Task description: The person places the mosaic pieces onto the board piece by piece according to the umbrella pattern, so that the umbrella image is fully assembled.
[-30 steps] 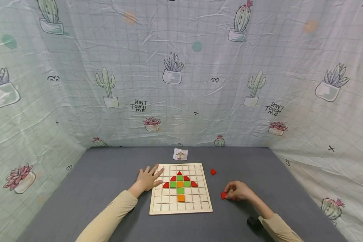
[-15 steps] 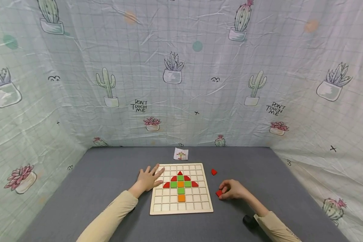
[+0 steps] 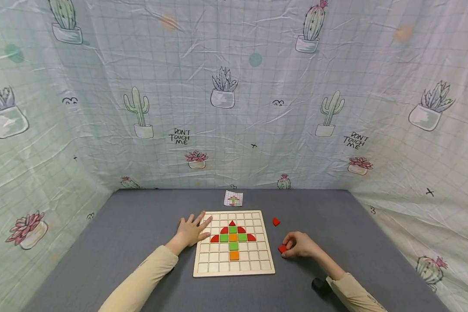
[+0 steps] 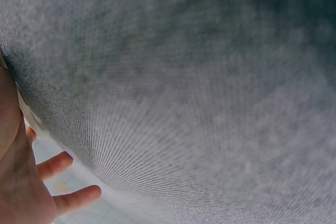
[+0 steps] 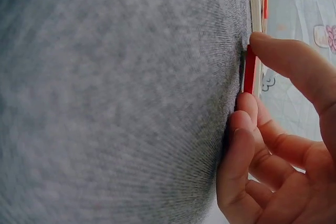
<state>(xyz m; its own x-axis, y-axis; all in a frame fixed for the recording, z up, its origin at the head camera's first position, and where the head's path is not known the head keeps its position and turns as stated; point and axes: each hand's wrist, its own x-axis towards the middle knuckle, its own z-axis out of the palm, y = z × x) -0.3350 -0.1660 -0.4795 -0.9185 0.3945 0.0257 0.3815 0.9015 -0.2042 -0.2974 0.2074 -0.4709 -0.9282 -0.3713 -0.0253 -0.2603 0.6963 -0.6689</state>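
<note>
A wooden grid board [image 3: 214, 267] lies on the table with colored tiles set in its cells: green squares [image 3: 232, 246], orange squares [image 3: 234, 255], rounded red pieces [image 3: 251, 237] and a red triangle [image 3: 232, 223] at the top. My left hand [image 3: 188, 232] rests with spread fingers on the board's left edge; the left wrist view shows part of that hand [image 4: 21, 182]. Just right of the board, my right hand [image 3: 302, 245] pinches a red tile [image 3: 282, 249] low over the table. In the right wrist view the tile [image 5: 250, 69] appears edge-on between thumb and fingers.
Another small red piece [image 3: 276, 222] lies right of the board's upper corner. Behind the board is a paper card [image 3: 233, 198] with a printed colored pattern. A grey cloth covers the table [image 3: 148, 212]; a cactus-print curtain [image 3: 234, 164] surrounds its back and sides.
My right hand shifted slightly left, bringing the red tile closer to the board and turning it, then stayed nearly still over the last half second. My left hand kept its place.
</note>
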